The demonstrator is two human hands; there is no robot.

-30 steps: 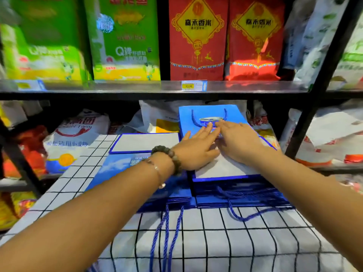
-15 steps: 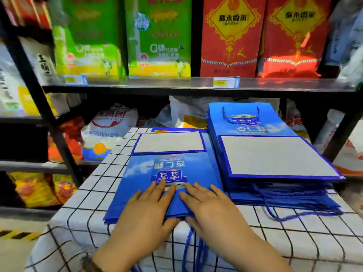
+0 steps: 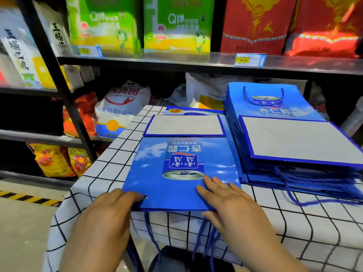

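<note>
Blue paper gift bag (image 3: 182,173), flat, near left on bench (image 3: 110,169): both hands have come over from the right-hand bag stack (image 3: 294,138), left hand (image 3: 110,211) fingers curled round its near edge, right hand (image 3: 225,201) fingers flat on top, so this bag's handling probably begins.

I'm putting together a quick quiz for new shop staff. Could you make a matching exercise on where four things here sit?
Things:
1. bag
2. stack
3. price tag
4. sack

Places:
A. on the shelf lip
B. at the near edge of the table
C. beyond the table's left side
D. on the table's right side

Pairs: 1-B, 2-D, 3-A, 4-C
</note>
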